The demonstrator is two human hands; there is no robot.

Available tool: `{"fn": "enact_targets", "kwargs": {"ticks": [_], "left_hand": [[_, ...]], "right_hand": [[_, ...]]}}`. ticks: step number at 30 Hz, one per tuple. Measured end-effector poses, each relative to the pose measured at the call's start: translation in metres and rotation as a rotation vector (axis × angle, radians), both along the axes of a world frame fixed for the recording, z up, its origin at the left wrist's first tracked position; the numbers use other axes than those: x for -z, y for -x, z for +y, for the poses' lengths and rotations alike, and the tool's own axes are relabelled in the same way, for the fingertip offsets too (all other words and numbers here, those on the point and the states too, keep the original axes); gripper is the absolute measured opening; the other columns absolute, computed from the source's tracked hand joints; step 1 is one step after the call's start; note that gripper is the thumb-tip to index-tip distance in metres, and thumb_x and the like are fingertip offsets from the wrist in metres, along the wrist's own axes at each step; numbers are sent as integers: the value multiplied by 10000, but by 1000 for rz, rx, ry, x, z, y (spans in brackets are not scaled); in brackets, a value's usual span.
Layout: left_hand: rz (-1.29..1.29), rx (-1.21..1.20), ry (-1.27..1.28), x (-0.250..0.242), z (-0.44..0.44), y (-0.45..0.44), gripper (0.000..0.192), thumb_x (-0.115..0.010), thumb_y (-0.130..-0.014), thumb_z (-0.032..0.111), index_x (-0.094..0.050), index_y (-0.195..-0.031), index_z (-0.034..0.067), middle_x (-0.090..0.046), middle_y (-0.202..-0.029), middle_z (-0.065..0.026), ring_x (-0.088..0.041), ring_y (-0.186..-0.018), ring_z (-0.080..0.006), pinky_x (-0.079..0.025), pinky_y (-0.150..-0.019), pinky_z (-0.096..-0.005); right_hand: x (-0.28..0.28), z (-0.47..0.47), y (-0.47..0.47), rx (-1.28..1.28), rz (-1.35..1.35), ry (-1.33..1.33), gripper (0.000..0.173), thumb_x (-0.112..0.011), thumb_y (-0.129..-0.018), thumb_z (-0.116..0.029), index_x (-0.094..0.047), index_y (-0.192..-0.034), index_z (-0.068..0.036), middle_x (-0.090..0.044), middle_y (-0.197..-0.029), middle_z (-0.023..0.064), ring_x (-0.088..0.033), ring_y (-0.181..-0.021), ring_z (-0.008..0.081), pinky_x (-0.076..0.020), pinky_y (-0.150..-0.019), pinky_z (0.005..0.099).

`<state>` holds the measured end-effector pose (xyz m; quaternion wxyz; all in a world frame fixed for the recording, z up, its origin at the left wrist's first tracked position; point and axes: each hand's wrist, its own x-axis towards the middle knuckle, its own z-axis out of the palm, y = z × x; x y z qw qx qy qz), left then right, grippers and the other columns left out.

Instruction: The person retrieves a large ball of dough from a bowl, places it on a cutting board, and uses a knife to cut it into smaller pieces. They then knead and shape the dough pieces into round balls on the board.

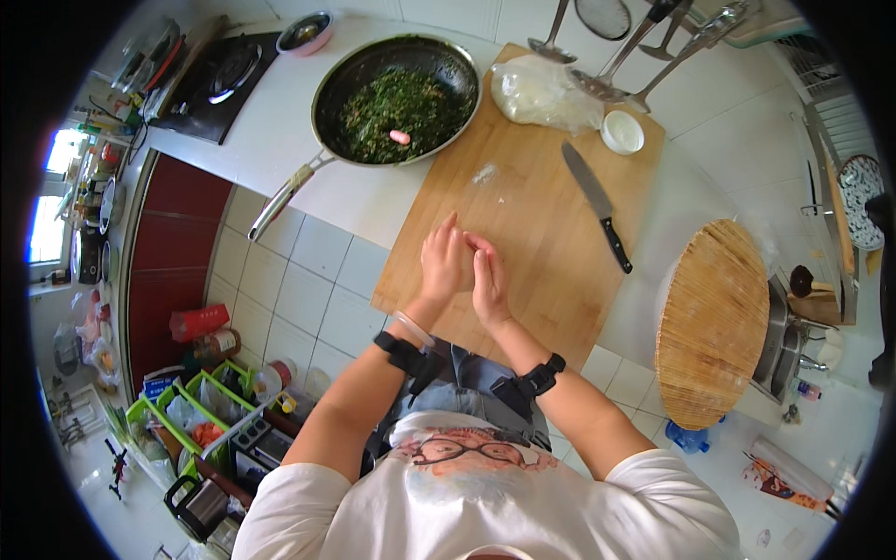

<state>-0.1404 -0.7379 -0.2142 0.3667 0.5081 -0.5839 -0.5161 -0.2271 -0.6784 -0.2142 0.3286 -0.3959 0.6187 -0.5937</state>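
Observation:
My left hand (442,260) and my right hand (491,280) are cupped close together above the near part of a wooden cutting board (539,294); whether something lies between the palms cannot be told. Beyond them, a little white powder (484,173) marks the board. At the back left, a frying pan (325,112) holds a chopped green filling (392,105) with a pink-handled utensil or piece (400,137) on it. A kitchen knife (591,185) lies on the board's right side. Behind it are a clear plastic bag of pale dough (539,94) and a small white bowl (622,133) with white contents.
A round slatted wooden tray (714,325), dusted with white, is at right beside the sink (777,343). The pan's handle (280,203) juts past the counter edge. Metal ladles (553,49) hang at the back. A hob (224,84) and a small bowl (305,35) are at left.

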Motion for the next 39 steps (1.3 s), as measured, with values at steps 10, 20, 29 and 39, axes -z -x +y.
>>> {"fn": "enact_targets", "kwargs": {"ticks": [10,20,29,39], "left_hand": [[182,70,-299,-8,-58,22,374,-488,-973,312,-596,-1250,84,-599,-1156,-154,-546,-1102,-319,-400,-984,-420],[-435,25,390,12,2,22,476,-545,-920,262,-496,-1359,87,-561,-1232,-174,-505,-1151,-354,-385,-1006,-469],[-145,156,34,-1,-34,1,465,-360,-1029,342,-487,-1388,76,-593,-1210,-180,-522,-1128,-337,-392,-982,-412],[9,71,-129,-1,-59,18,446,-391,-1009,356,-564,-1322,90,-618,-1097,-156,-565,-1025,-311,-407,-938,-446]], "right_hand": [[6,-54,23,131,30,-110,308,-446,-1008,-291,-626,-978,-43,-658,-903,137,-618,-795,324,-467,-743,403],[29,-11,8,175,428,36,357,-423,-1003,-255,-563,-1247,-34,-599,-1207,173,-554,-1129,346,-429,-972,425],[10,-17,7,134,-180,-178,425,-426,-1016,-396,-575,-1189,-38,-610,-1149,167,-569,-1076,259,-431,-940,353],[4,-49,16,129,264,-41,341,-438,-1006,-316,-597,-1112,-34,-632,-1050,179,-578,-1016,340,-434,-903,426]]}}
